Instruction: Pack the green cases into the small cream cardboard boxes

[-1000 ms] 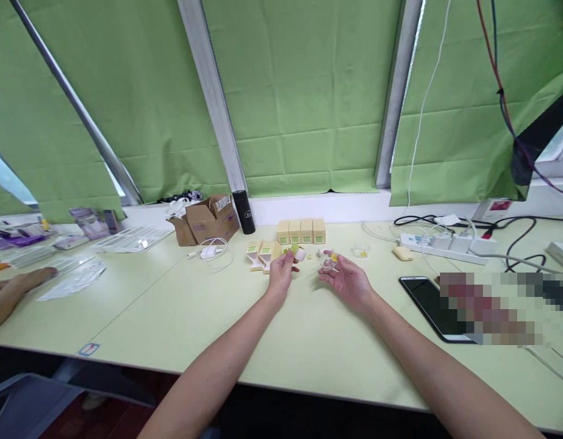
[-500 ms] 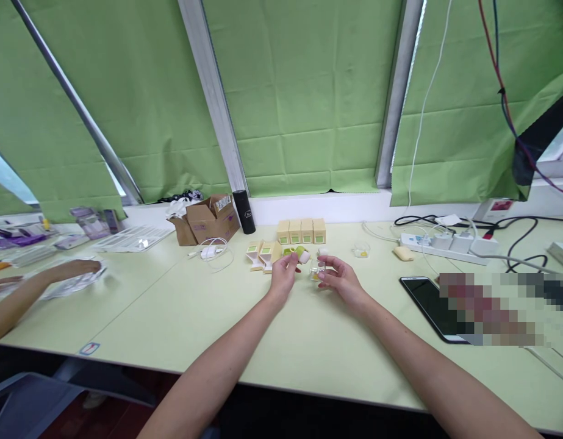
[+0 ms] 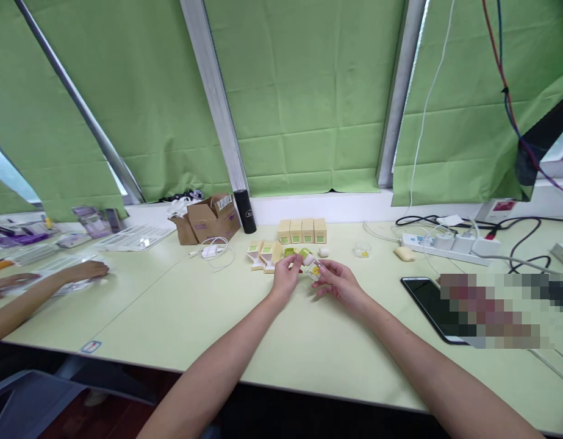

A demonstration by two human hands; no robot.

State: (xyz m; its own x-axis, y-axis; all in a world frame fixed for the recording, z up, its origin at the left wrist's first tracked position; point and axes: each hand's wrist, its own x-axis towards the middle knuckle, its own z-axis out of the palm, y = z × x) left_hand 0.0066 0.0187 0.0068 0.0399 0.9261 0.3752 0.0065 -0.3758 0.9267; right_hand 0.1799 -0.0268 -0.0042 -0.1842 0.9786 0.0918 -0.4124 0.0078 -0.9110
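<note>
My left hand (image 3: 286,275) pinches a small white piece (image 3: 307,260) with its fingertips. In my right hand (image 3: 338,280) is a small clear container (image 3: 315,271) with a yellow mark, tilted and up against the white piece. Whether the two pieces are joined, I cannot tell. Just behind the fingers lie green pieces (image 3: 304,251), partly covered by my left hand. A small white cap (image 3: 324,252) rests on the table behind my right hand. Two opened cream boxes (image 3: 268,255) stand to the left.
Several closed cream boxes (image 3: 296,231) form a row at the back. A clear dish (image 3: 362,250), a beige case (image 3: 404,253), a power strip (image 3: 446,245) and a phone (image 3: 430,308) lie rightward. Leftward are a cardboard box (image 3: 212,222), a black bottle (image 3: 245,212) and another person's hand (image 3: 86,269).
My right hand has tilted the clear container and brought it left against the white piece. The white cap behind is now more visible. The other person's hand has shifted slightly right.
</note>
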